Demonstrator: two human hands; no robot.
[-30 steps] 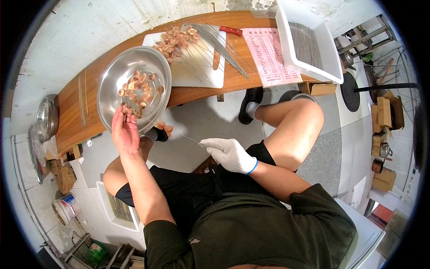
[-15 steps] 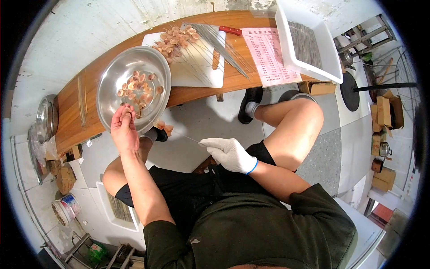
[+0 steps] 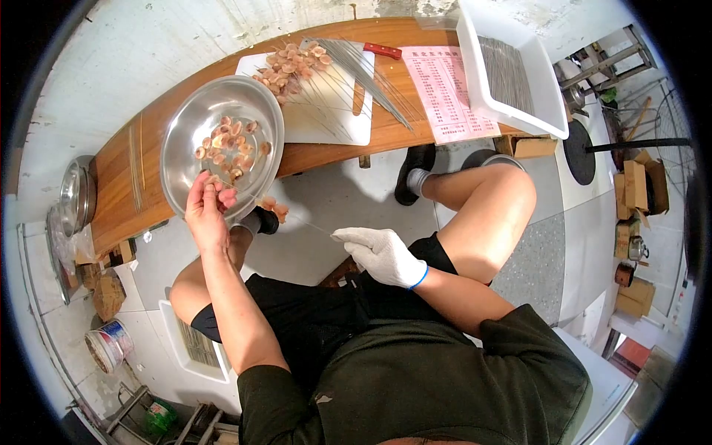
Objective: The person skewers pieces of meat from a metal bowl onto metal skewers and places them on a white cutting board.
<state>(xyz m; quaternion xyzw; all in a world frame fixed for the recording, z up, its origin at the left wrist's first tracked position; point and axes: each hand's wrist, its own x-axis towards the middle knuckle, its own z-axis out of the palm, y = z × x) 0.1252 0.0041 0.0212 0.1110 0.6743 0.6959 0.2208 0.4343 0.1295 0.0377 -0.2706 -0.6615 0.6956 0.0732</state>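
My right hand [image 3: 378, 254], in a white knitted glove, grips the near end of a thin metal skewer [image 3: 305, 222]. Several small round pinkish-brown food pieces [image 3: 274, 208] are threaded partway along it. My bare left hand [image 3: 209, 208] is at the near rim of the steel bowl [image 3: 176, 152], its fingers pinched around a food piece [image 3: 214, 180] near the skewer's far end. The fingers partly hide that piece and the skewer tip. More loose pieces [image 3: 236, 141] lie inside the bowl.
A white cutting board [image 3: 319, 119] bears a pile of skewered pieces [image 3: 289, 70], bare skewers and a red-handled knife [image 3: 382, 50]. Right of it are a pink printed sheet [image 3: 449, 96] and a white bin [image 3: 545, 119] of skewers. Another skewer bin [image 3: 221, 374] stands on the floor.
My left hand has shifted slightly, and its lower fingers have opened out a little from the skewer. My right hand and the skewer have barely moved.
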